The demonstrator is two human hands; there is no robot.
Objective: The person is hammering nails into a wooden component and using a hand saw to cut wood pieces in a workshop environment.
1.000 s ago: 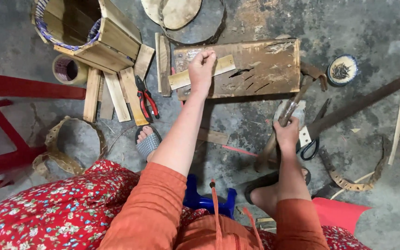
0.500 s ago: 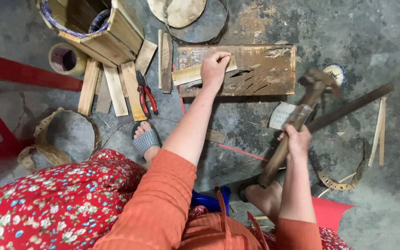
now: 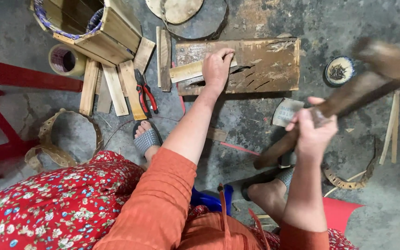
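The left hand [image 3: 216,69] lies flat on a pale wooden slat [image 3: 188,71], fingers [image 3: 225,52] pressed together and curled over its far edge, pinning it against the worn wooden board [image 3: 265,65] on the concrete floor [image 3: 255,18]. The slat's long axis runs left to right across the board, tilted slightly up toward the right, and most of its visible length sticks out to the left of that hand.

The right hand [image 3: 313,132] is well apart from it, off to the right and nearer the person, fingers wrapped tightly round the handle of a hammer [image 3: 348,95]. The handle slants up and to the right, with the blurred head raised above the floor near a small round tin [image 3: 339,71] (the blur hides its exact shape). So the slat lies up and to the left of the hammer hand, with the bare right half of the board between them.

Red-handled pliers [image 3: 144,92] and loose wood strips [image 3: 112,88] lie to the left, beside a roll of tape [image 3: 65,60].
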